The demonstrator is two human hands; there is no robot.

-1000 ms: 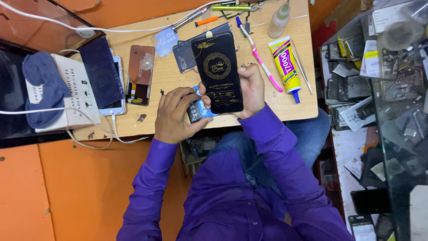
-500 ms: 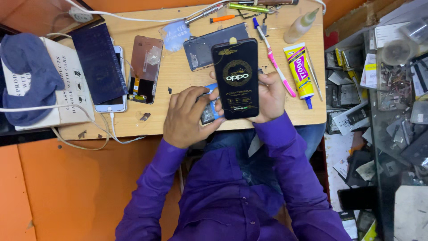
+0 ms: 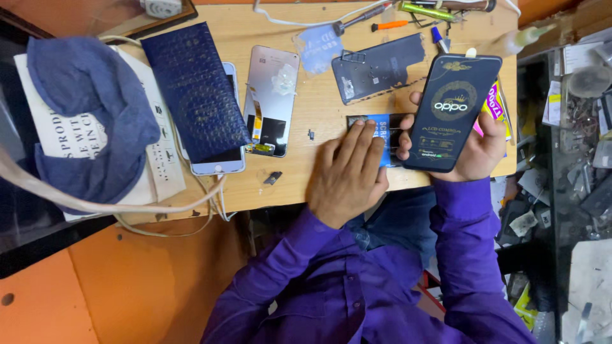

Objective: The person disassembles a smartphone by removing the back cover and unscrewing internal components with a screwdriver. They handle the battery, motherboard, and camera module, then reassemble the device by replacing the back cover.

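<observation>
Black phone screen gripped in right hand, thumb on left edge, fingers hidden behind. Left hand flat, fingers unclenched, pressing blue-and-black packet, mostly covered. At ten o'clock: opened phone, tiny parts unreadable. Pink tube largely hidden.

A single head-worn camera looks almost straight down from above the person, close over the wooden counter. The counter fills the far half of the view, the purple sleeves and lap the near half, with cluttered shelves at the right edge.
</observation>
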